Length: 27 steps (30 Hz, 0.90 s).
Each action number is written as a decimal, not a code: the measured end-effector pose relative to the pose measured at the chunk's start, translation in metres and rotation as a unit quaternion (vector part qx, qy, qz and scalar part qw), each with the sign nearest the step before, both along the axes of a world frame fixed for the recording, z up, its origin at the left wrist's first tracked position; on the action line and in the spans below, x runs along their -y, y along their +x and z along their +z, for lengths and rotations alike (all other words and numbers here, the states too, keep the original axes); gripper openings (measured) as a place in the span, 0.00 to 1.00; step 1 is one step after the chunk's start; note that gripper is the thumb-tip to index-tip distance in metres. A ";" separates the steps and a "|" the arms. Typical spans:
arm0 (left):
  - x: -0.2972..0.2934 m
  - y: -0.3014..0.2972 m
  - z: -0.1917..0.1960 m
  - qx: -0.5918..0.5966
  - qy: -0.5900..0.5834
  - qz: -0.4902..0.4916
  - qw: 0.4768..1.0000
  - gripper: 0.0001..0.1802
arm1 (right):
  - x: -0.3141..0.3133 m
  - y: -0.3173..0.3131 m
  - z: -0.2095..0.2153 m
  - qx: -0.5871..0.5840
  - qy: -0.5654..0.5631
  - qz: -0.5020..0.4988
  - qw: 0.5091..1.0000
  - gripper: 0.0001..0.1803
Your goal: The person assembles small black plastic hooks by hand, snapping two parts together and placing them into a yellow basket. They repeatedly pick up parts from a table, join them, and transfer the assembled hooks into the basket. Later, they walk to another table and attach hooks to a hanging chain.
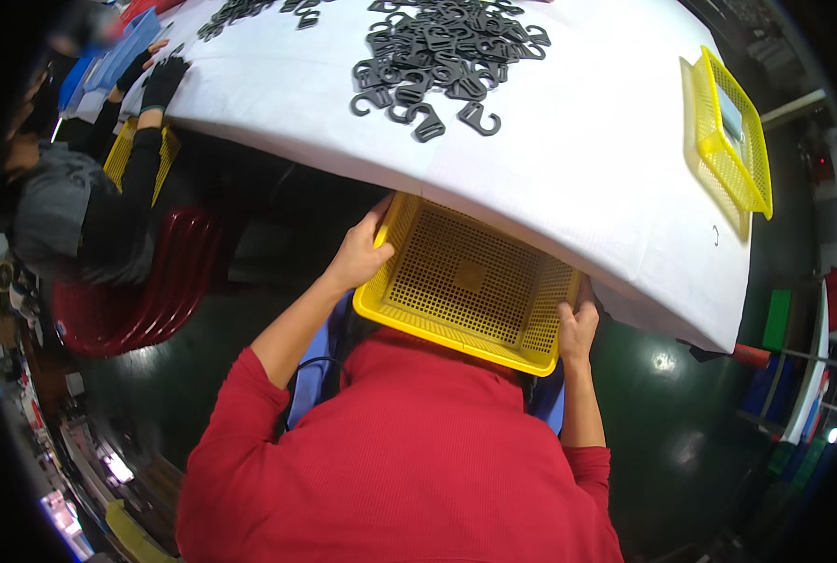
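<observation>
A yellow perforated plastic basket point(456, 349) rests across my lap, its far rim tucked under the table's front edge. Nothing lies on its meshed floor. My left hand point(360, 251) grips the basket's left rim, thumb on the inner side. On the opposite rim, my right hand point(578, 324) is closed the same way, with some fingers hidden behind the wall. Beyond the basket, a heap of black plastic hooks point(442, 47) with slotted ends lies on the white-covered table point(587, 141). A few hooks sit loose at the near side of the heap.
Another yellow basket point(752, 174) holding a pale blue item stands at the table's right end. At the left, a co-worker in dark gloves point(163, 83) reaches over the table beside a blue tray point(123, 56). A dark red plastic chair point(156, 291) stands on the floor there.
</observation>
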<state>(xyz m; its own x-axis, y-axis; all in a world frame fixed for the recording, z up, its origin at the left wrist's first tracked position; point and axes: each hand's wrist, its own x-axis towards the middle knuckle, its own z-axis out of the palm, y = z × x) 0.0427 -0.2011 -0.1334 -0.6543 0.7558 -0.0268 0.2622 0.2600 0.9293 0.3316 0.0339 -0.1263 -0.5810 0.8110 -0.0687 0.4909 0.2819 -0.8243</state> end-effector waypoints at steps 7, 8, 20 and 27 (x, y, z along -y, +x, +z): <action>0.029 0.032 0.014 0.063 -0.021 0.055 0.996 0.37 | 0.008 0.003 0.014 0.050 -0.012 0.043 0.998 0.33; 0.028 0.031 0.015 0.066 -0.028 0.062 0.995 0.37 | 0.008 0.001 0.019 0.073 -0.034 0.045 0.996 0.33; -0.048 -0.032 0.110 -0.453 0.041 0.073 0.887 0.18 | -0.028 -0.154 0.162 0.024 0.265 0.313 0.912 0.19; -0.092 -0.018 0.106 -0.439 -0.040 0.010 0.898 0.17 | -0.028 -0.183 0.113 0.087 0.371 0.297 0.876 0.21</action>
